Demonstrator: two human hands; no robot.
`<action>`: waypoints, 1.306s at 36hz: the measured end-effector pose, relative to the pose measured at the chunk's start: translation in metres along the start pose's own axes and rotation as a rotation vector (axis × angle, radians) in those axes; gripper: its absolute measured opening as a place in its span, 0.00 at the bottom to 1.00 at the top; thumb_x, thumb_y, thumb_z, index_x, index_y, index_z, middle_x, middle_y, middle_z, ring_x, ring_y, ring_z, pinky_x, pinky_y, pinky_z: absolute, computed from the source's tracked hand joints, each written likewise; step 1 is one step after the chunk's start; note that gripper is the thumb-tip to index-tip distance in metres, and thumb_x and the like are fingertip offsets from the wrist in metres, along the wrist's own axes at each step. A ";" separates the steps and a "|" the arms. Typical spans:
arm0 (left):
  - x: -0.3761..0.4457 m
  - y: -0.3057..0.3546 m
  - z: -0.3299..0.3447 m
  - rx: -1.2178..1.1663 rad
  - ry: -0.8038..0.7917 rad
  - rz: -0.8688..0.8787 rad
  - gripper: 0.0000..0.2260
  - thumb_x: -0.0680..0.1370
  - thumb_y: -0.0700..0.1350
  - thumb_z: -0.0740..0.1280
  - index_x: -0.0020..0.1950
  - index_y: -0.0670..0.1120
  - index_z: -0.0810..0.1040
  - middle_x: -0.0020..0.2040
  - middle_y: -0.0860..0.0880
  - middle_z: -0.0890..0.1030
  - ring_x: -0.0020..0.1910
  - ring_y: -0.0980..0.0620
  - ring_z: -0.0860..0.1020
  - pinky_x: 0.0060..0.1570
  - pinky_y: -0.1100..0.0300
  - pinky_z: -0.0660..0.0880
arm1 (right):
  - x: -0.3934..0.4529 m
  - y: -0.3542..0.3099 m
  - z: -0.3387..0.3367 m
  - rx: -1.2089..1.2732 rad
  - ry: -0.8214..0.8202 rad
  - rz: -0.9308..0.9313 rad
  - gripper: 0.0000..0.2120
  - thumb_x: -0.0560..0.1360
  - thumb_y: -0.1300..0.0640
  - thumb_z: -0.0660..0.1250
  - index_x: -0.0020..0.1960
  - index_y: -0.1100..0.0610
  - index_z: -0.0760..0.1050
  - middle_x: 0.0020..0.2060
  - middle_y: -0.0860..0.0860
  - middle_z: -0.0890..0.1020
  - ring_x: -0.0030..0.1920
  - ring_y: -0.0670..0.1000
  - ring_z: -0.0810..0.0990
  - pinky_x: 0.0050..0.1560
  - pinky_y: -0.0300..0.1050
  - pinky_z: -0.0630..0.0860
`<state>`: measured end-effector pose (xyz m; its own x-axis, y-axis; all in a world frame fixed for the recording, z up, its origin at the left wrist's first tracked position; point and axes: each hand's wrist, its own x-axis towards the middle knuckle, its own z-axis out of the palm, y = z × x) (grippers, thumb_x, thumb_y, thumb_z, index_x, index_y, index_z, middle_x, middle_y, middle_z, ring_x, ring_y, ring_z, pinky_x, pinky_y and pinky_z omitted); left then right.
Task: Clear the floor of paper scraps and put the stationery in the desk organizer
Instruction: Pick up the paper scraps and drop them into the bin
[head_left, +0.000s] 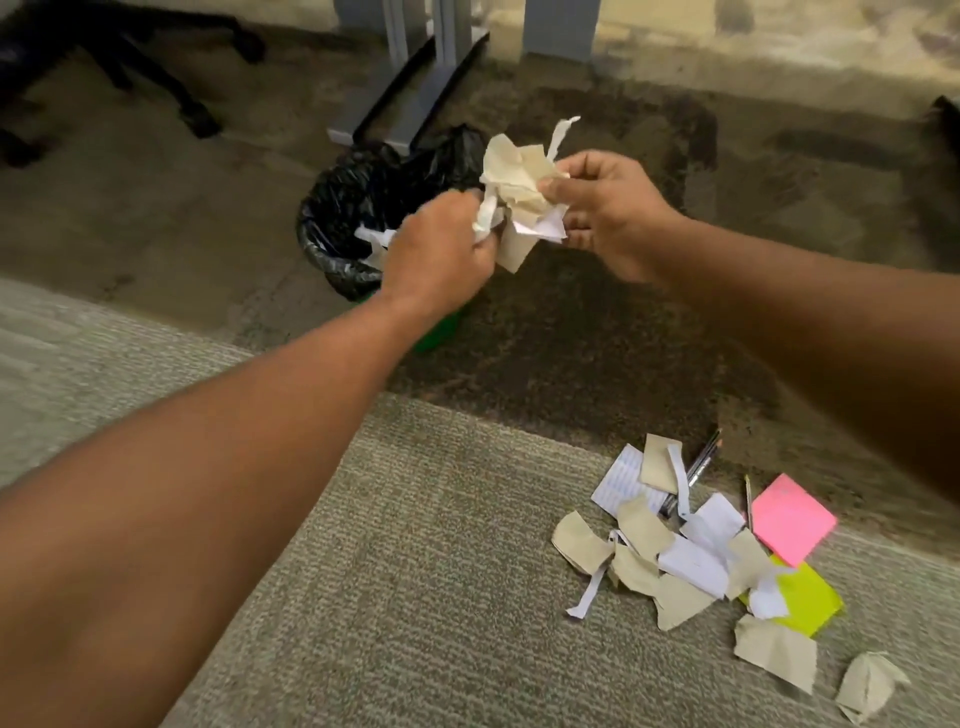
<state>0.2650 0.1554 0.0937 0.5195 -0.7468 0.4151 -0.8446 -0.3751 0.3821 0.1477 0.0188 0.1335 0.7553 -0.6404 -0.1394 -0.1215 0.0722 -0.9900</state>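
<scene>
both hands (436, 249) (602, 208) grip scrap wad (519, 192) over bin (358, 208)

Black chair base (130, 67) at far left, grey desk legs (415, 78) beyond, on carpet (363, 571).

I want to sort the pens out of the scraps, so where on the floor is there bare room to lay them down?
The light carpet left of the scrap pile is bare up to your left arm. The dark carpet between the bin and the pile is also free. It is crowded around the pens, the pink pad and the yellow pad.
</scene>
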 end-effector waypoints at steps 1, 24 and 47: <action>0.006 -0.006 -0.005 0.016 0.020 -0.029 0.11 0.79 0.52 0.61 0.51 0.45 0.76 0.48 0.43 0.80 0.47 0.40 0.78 0.39 0.50 0.71 | 0.004 -0.005 0.006 0.018 0.014 0.001 0.03 0.77 0.62 0.69 0.47 0.56 0.75 0.43 0.52 0.84 0.37 0.47 0.84 0.36 0.41 0.79; 0.049 -0.076 -0.027 -0.714 -0.104 -0.967 0.28 0.79 0.58 0.64 0.72 0.41 0.68 0.68 0.45 0.73 0.58 0.44 0.77 0.35 0.58 0.79 | 0.063 -0.004 0.094 -0.410 0.063 0.035 0.15 0.78 0.62 0.63 0.64 0.63 0.75 0.61 0.60 0.79 0.56 0.60 0.82 0.50 0.49 0.83; -0.004 -0.089 0.027 0.511 -0.615 0.260 0.46 0.76 0.61 0.66 0.79 0.54 0.34 0.81 0.44 0.38 0.78 0.39 0.55 0.71 0.40 0.64 | 0.056 0.072 0.048 -0.619 -0.073 0.353 0.19 0.83 0.58 0.53 0.73 0.56 0.66 0.60 0.55 0.72 0.56 0.56 0.74 0.56 0.52 0.79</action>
<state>0.3344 0.1764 0.0355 0.2625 -0.9543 -0.1427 -0.9592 -0.2420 -0.1461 0.2126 0.0249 0.0533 0.6419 -0.6046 -0.4717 -0.6936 -0.1953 -0.6934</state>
